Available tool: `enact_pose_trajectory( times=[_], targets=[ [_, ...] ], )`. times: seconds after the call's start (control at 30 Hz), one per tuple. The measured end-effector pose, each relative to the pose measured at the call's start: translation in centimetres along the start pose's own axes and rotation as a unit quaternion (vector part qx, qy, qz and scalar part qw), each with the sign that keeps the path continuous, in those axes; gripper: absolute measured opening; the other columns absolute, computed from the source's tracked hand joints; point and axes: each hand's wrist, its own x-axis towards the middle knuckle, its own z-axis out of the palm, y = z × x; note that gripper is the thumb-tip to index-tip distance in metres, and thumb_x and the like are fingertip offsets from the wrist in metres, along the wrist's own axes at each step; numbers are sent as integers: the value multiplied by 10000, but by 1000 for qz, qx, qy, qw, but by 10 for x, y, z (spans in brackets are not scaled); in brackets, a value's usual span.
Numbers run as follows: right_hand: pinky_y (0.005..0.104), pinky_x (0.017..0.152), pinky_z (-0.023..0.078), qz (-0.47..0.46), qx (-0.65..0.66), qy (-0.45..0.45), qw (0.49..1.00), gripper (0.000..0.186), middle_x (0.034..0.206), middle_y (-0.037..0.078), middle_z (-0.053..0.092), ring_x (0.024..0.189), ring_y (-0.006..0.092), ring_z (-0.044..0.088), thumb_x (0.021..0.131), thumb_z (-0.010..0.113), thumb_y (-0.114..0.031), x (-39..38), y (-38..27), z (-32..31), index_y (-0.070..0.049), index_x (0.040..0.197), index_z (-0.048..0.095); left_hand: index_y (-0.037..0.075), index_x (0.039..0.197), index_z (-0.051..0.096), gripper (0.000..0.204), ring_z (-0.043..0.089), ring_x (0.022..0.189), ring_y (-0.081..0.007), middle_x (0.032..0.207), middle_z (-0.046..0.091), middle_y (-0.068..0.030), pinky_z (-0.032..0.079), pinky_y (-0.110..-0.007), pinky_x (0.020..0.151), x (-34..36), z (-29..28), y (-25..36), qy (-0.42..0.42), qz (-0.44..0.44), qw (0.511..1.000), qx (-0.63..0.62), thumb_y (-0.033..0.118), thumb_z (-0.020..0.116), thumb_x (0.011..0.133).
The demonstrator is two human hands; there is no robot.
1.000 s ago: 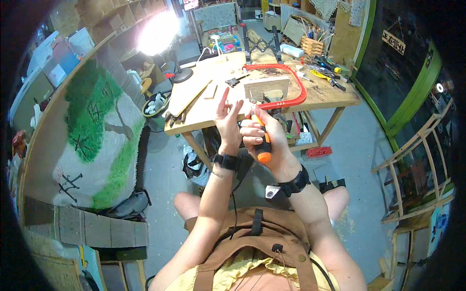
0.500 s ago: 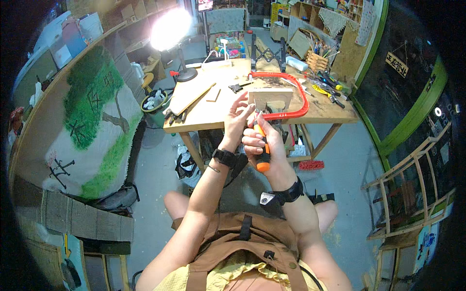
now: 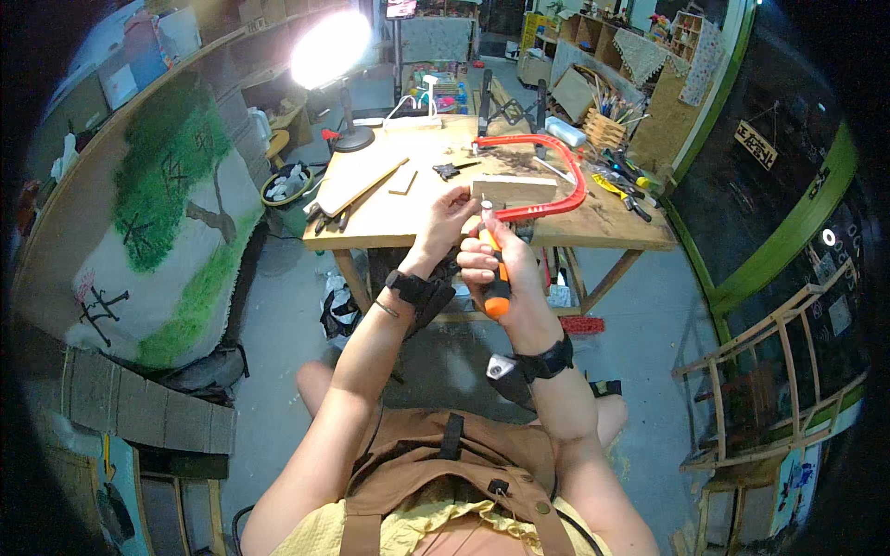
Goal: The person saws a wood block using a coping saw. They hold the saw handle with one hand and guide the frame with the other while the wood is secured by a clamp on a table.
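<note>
My right hand [image 3: 497, 269] is wrapped round the orange-and-black handle of a coping saw [image 3: 575, 176] with a red curved frame. The handle points toward me, and the frame reaches over the table, bowed out to the right. Close by on the left, my left hand [image 3: 445, 222] has its fingers drawn together near the handle end of the saw and the left end of a pale wooden board [image 3: 514, 190]. What those fingertips pinch, if anything, is too small to make out. The board lies within the outline of the saw frame.
On the wooden table [image 3: 371, 218] stand a lit lamp [image 3: 352, 139] and a black folding stand [image 3: 512, 107]. Flat wood pieces [image 3: 366, 190], a small black clamp-like tool [image 3: 454, 170], pliers [image 3: 630, 199] and a wooden holder of brushes [image 3: 603, 128] are there too. A ladder-like wooden frame [image 3: 779, 371] leans at right.
My left fingers, spread earlier, have drawn together by the saw's handle end. The board now shows as a flatter strip. The whole view has shifted slightly.
</note>
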Motion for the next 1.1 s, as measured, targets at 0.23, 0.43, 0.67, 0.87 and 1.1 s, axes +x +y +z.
enact_pose_trajectory(
  times=[0.23, 0.43, 0.67, 0.87, 1.1],
  targets=[
    [186, 346, 326, 6, -2, -53, 999, 242, 570, -11, 348, 417, 58, 343, 899, 414, -262, -1, -6, -10, -45, 795, 434, -19, 951, 572, 206, 545, 768, -92, 809, 602, -50, 438, -223, 693, -1, 4, 8, 28, 27, 997, 64, 143, 565, 823],
    [171, 346, 351, 17, -11, -26, 999, 247, 573, -12, 352, 416, 45, 345, 904, 413, -262, -24, 3, -1, -24, 842, 438, -2, 925, 580, 174, 500, 697, -66, 770, 584, -22, 428, -209, 636, 1, -7, -4, 17, 61, 994, 87, 127, 580, 808],
    [179, 354, 316, 35, 57, -34, 997, 239, 551, -20, 318, 424, 50, 329, 908, 399, -249, 3, -4, -1, -47, 781, 405, 2, 925, 578, 198, 498, 696, -75, 745, 571, -22, 427, -218, 639, 1, -9, 1, 16, 42, 995, 93, 155, 596, 801],
    [172, 359, 310, 22, 70, -84, 994, 236, 574, -20, 330, 444, 52, 339, 903, 409, -276, -23, -1, -5, -52, 834, 437, 11, 910, 586, 203, 490, 688, -87, 721, 556, -33, 416, -223, 640, -2, 1, 7, 9, 7, 995, 94, 186, 580, 808],
    [175, 352, 313, 40, 90, -86, 991, 245, 564, -18, 330, 444, 50, 346, 903, 409, -282, -11, 0, -10, -45, 851, 438, 17, 985, 582, 228, 505, 689, -67, 742, 577, -31, 416, -205, 670, 0, -12, -5, 15, -11, 995, 94, 164, 577, 812]
  ],
)
